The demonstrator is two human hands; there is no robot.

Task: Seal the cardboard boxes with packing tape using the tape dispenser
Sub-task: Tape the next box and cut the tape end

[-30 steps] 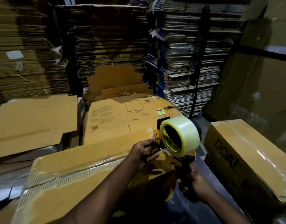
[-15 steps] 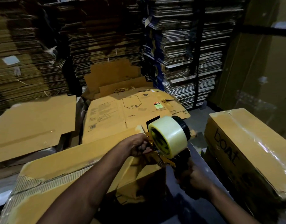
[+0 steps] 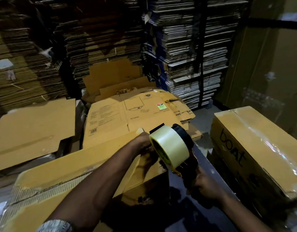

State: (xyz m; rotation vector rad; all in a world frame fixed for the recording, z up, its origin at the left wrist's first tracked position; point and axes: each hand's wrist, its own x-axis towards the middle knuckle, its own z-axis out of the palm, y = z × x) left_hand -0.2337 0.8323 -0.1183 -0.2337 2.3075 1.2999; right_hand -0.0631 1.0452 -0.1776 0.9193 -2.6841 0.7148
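A long brown cardboard box (image 3: 74, 173) lies across the lower left, its top seam taped. My right hand (image 3: 204, 186) grips the dark handle of the tape dispenser (image 3: 183, 153), which carries a fat roll of clear tape (image 3: 171, 144) and sits against the box's right end. My left hand (image 3: 144, 143) reaches over the box to the dispenser's front; its fingers are curled there and mostly hidden behind the roll, so what they hold is unclear.
A taped box printed "boat" (image 3: 255, 148) stands close on the right. Flattened cartons (image 3: 127, 118) and a loose sheet (image 3: 30, 131) lie behind the box. Tall stacks of flat cardboard (image 3: 186, 47) wall in the back.
The dispenser has dropped from above the box top down onto its right end. My left hand followed it and closed in at the dispenser's front.
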